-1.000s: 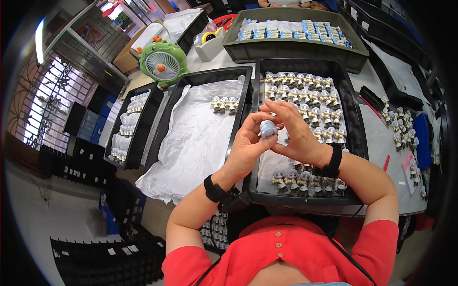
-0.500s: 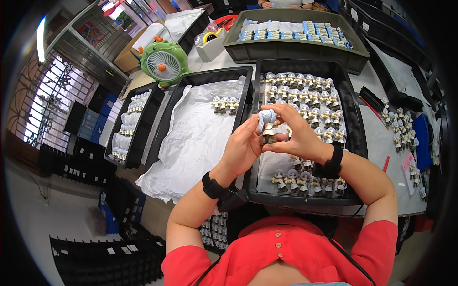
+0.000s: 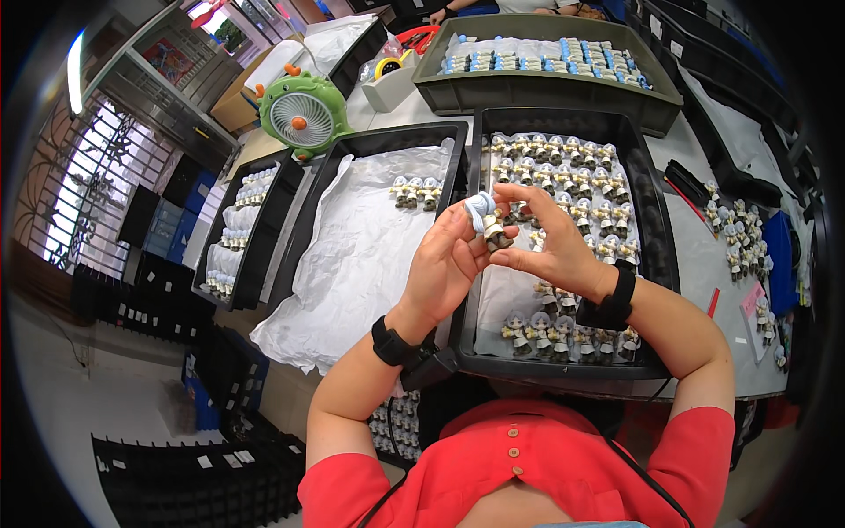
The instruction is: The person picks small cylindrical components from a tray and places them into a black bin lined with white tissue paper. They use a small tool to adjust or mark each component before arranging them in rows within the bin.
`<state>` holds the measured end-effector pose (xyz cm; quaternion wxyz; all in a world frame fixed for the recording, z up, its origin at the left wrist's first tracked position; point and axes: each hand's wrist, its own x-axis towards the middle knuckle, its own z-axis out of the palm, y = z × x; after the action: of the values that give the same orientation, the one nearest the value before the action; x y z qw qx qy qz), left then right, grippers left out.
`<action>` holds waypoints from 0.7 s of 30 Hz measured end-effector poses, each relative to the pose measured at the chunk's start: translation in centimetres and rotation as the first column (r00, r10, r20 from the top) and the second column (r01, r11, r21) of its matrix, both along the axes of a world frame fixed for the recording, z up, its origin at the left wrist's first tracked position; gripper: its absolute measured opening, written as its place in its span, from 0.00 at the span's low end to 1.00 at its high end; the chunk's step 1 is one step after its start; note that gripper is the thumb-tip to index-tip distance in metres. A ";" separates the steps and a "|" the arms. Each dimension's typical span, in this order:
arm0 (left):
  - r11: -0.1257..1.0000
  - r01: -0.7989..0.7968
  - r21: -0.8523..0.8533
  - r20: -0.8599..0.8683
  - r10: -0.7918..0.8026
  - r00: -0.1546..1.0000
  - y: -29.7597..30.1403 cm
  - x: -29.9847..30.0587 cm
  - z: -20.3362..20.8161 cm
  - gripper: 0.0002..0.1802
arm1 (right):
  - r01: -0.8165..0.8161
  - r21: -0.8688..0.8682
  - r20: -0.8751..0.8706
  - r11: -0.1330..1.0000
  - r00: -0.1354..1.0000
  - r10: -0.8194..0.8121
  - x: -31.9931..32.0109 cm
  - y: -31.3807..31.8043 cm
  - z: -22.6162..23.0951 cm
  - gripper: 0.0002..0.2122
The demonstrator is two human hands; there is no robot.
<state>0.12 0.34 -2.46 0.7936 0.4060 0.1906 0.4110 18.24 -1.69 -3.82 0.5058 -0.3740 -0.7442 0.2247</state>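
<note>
A small figurine (image 3: 495, 231) with pale blue hair, a white outfit and dark boots is held up over the inner edges of two black trays. My left hand (image 3: 446, 255) grips it by the hair side, with thumb and fingers closed. Around its other side curves my right hand (image 3: 556, 242), forefinger by the head and thumb by the boots. The figurine leans, head toward the left. Beneath my hands, the right black tray (image 3: 666, 264) holds rows of similar figurines, some hidden by my right hand and wrist. A short row of figurines (image 3: 416, 194) lies in the paper-lined left black tray (image 3: 332, 167).
Behind the trays stands a large olive bin (image 3: 546, 99) of blue-and-white figurines. A green fan (image 3: 304, 114) sits at the back left, near a narrow black tray (image 3: 242, 295). Loose figurines (image 3: 739, 231) and a red pen (image 3: 712, 303) lie to the right.
The figurine has turned and tilted, its head moving left. My left fingers have shifted, and my right fingers have spread a little. A co-worker's hand has appeared behind the olive bin.
</note>
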 end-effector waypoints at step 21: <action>0.985 -0.172 0.002 0.023 0.172 0.985 0.2 0.1 -0.7 0.21 | 0.056 0.040 -0.098 0.998 0.994 -0.052 -0.6 -0.2 0.1 0.16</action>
<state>0.17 0.49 -3.16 0.7566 0.3848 0.2150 0.4830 17.60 -1.88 -3.67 0.5551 -0.3717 -0.7130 0.2129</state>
